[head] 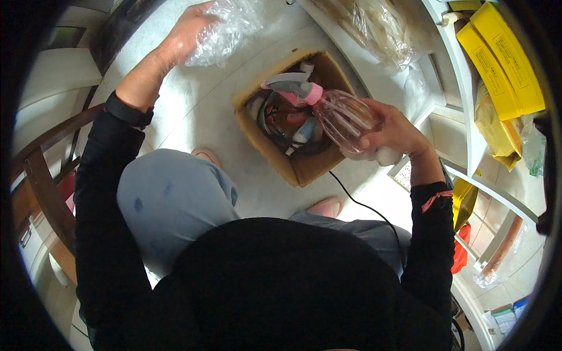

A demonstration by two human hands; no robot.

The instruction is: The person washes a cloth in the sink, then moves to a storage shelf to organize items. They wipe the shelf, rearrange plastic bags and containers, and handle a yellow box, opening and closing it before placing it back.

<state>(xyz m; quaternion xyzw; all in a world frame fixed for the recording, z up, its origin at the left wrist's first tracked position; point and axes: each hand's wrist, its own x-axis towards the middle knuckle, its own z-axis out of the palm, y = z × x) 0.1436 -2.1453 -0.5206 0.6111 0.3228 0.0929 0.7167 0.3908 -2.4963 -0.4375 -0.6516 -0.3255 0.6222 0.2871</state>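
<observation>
A clear pink plastic spray bottle [347,118] with a pink collar and a grey and pink trigger head lies tilted in the grip of my right hand [388,129]. It hangs over the right side of an open cardboard box [303,169] on the floor. Inside the box are coiled black cables [265,120], a small white and blue bottle [304,131] and some reddish items that are hard to make out. At the upper left my left hand [189,33] grasps a crumpled clear plastic bag [228,33], away from the box.
Yellow packages [500,61] bearing print stand on a white shelf rack [472,127] at the right. More clear plastic wrapping [377,30] lies at the top right. A thin black cable [351,197] runs near my right leg. A wooden chair frame [48,193] is at the left.
</observation>
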